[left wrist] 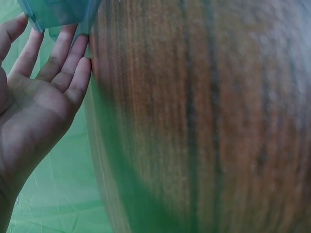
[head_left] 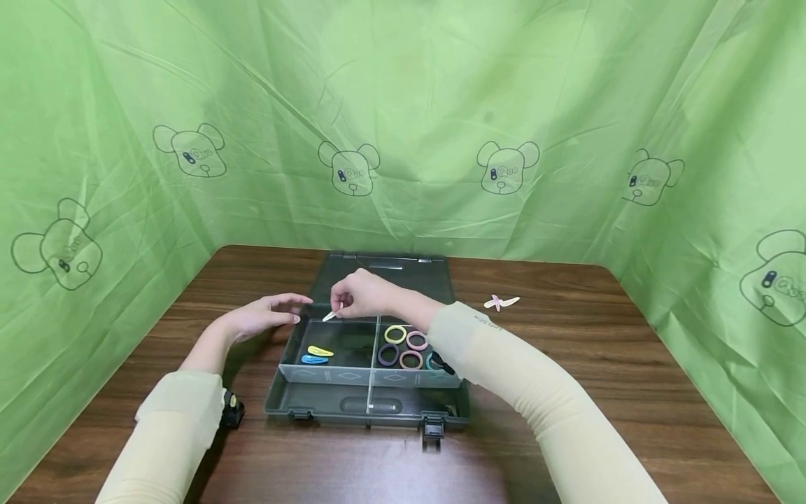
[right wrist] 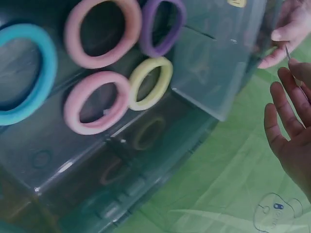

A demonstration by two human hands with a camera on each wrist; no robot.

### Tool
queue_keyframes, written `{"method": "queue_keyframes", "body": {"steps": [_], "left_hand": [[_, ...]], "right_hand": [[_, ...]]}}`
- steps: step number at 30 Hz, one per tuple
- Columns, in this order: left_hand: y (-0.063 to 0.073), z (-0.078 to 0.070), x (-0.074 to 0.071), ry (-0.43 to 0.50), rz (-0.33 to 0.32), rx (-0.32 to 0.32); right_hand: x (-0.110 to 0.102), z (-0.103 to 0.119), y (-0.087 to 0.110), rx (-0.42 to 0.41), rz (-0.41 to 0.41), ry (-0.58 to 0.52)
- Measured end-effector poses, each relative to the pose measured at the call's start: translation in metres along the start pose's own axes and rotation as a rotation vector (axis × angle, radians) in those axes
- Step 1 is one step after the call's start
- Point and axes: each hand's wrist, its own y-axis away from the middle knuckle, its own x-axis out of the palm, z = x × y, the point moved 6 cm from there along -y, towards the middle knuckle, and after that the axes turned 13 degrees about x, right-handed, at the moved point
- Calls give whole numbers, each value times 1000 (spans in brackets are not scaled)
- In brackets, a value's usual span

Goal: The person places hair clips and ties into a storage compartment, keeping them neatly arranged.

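Note:
My right hand [head_left: 362, 292] pinches a small white hair clip [head_left: 329, 317] over the back left compartment of a dark, see-through divided box [head_left: 343, 337]. Below it, a yellow snap hair clip [head_left: 320, 351] and a blue snap hair clip [head_left: 314, 360] lie side by side in that compartment. At the box's left back corner is my left hand [head_left: 261, 316], its fingers extended; in the left wrist view the fingertips meet the box wall [left wrist: 58, 12]. The compartment to the right holds several hair ties, among them a yellow one [right wrist: 150, 83], a purple one and a blue one [right wrist: 48, 73].
The box's lid [head_left: 415, 276] lies folded back behind it. Pale and pink hair clips [head_left: 500, 303] rest on the wooden table [head_left: 567, 329] to the right. A front latch [head_left: 432, 428] hangs down. Green curtain [head_left: 428, 84] surrounds the table's back and sides.

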Motion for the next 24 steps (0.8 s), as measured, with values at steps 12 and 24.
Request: {"method": "queue_keyframes", "body": {"steps": [12, 24], "left_hand": [[1, -1, -1, -18, 2, -19], [1, 1, 0, -13, 0, -7]], "right_hand": [[20, 1, -4, 23, 78, 66], [46, -17, -10, 114, 388, -70]]}}
